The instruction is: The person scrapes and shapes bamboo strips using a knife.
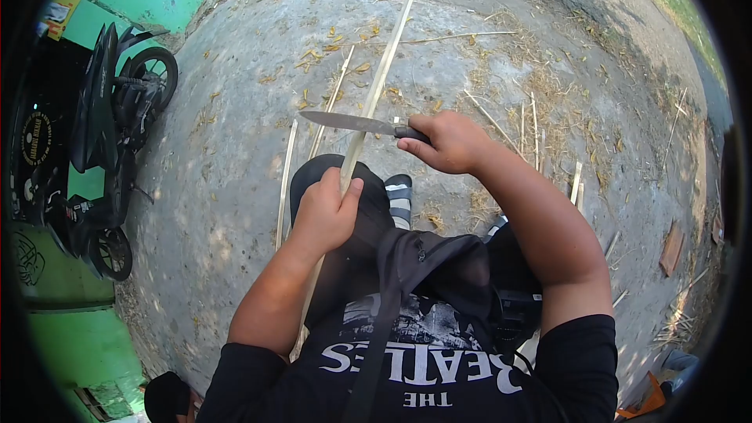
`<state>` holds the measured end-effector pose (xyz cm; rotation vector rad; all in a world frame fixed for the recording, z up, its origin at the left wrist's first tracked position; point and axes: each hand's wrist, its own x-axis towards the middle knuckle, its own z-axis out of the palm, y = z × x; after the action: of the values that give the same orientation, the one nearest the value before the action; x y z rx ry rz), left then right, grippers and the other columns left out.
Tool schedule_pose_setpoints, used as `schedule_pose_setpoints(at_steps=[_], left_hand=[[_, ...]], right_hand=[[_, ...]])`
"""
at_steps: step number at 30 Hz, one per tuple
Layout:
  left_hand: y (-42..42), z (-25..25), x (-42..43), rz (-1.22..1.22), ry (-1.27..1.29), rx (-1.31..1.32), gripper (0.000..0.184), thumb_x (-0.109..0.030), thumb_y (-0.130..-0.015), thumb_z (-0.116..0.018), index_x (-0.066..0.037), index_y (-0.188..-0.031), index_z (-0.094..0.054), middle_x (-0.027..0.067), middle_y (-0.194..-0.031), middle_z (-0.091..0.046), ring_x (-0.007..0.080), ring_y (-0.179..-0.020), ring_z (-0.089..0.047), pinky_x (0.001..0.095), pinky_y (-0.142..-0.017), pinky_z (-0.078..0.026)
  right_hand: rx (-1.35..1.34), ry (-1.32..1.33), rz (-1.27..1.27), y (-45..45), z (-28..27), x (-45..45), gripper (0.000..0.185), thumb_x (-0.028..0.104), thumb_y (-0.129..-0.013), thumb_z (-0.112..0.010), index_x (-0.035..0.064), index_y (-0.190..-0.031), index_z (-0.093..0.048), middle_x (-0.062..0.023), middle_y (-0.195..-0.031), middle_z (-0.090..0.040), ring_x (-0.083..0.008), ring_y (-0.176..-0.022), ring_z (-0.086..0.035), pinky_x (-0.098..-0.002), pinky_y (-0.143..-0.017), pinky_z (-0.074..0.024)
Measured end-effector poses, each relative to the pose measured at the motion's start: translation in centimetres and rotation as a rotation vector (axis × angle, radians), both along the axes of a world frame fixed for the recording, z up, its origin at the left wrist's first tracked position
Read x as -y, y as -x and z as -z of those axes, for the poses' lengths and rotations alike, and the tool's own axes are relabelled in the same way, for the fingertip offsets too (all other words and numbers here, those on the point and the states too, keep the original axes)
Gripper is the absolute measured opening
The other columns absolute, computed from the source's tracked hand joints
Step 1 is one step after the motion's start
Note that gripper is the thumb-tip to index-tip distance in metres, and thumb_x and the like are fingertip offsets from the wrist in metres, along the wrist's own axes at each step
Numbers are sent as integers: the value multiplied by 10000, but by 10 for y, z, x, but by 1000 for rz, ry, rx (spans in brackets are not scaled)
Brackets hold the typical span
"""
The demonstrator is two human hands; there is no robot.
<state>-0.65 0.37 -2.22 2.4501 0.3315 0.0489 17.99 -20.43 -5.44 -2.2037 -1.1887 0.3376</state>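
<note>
A long pale strip (381,70), which looks like bamboo or wood, runs from the top of the view down past my lap. My left hand (327,213) is closed round it above my dark-clad knee. In my right hand (448,141) is the black handle of a knife (345,121). Its broad blade points left and lies across the strip, a little beyond my left hand. Whether the edge bites into the strip cannot be made out.
A dark motorcycle (117,110) stands at the left by a green wall. Thin sticks (491,120) and dry leaves lie on the concrete ground (235,94). A reddish-brown piece (671,248) lies at the right. At the bottom left a person's dark cap (166,397) shows.
</note>
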Motion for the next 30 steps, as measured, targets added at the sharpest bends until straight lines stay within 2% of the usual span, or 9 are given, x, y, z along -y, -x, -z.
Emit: schedule_pose_setpoints(at_steps=[16,21,24,30], left_hand=[[0,3,1,18,-29,15,333,-277,-1025,-633,29,-919,-554,289,-744,-643,524,-739,-644,561,-634,-478],[-1,1,1,-1,35,38,330,-278,-1026,-634,23,-913,-558,277,-739,-644,513,-735,-647,553,-634,-480],[5,3,0,0,28,31,324,-274,-1027,-633,24,-920,-563,277,-740,-645,509,-737,-651,546,-635,-484],[0,3,0,-5,22,81,315,-268,-1028,-632,19,-921,-558,279,-734,-647,510,-730,-653,550,-633,-494]], right_hand=[[57,-7,-37,1,10,-7,504,581,-994,-604,82,-962,-669,-209,-736,-677,-454,-786,-688,-564,-698,-531],[80,1,-74,11,4,-7,516,581,-998,-598,73,-944,-663,-209,-740,-676,-453,-788,-686,-563,-700,-530],[-16,23,36,-10,14,-1,512,578,-998,-600,73,-951,-666,-210,-760,-680,-453,-798,-686,-558,-711,-529],[36,13,-76,4,7,-2,508,565,-996,-609,62,-946,-662,-217,-748,-671,-456,-790,-680,-551,-705,-524]])
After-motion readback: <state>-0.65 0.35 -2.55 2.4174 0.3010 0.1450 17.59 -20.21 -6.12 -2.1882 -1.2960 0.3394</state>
